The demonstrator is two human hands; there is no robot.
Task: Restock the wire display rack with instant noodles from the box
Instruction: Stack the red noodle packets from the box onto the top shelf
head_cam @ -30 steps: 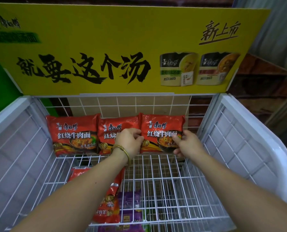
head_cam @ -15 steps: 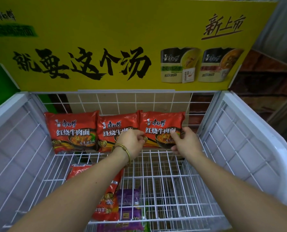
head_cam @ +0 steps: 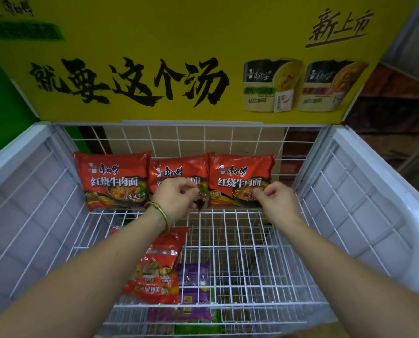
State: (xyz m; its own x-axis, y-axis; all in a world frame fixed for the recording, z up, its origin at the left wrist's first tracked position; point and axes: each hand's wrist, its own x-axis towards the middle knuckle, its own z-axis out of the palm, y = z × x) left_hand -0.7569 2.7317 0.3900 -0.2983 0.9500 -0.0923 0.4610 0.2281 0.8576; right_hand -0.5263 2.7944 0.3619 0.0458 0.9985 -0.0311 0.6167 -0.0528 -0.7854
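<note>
A yellow sign [head_cam: 154,57] with black brush lettering stands behind the white wire display rack [head_cam: 228,252]. Three red instant noodle packs [head_cam: 112,179] stand upright in a row against the rack's back grid. The left hand [head_cam: 176,198], a gold bangle [head_cam: 158,211] at its wrist, has fingers curled at the middle pack [head_cam: 179,169]; the right hand [head_cam: 274,198] has fingers loosely curled at the right pack [head_cam: 240,176]. Whether either grips, I cannot tell. Below the shelf lie one red bag [head_cam: 159,267] and purple packets [head_cam: 191,274].

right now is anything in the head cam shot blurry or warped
Head view: the green label at the top left of the yellow printed sign board is smeared and unreadable, while the three red instant noodle packets read sharply; the wide lens bows the white wire display rack outward at its sides; lighting is dim and even, with no strong glare.
</note>
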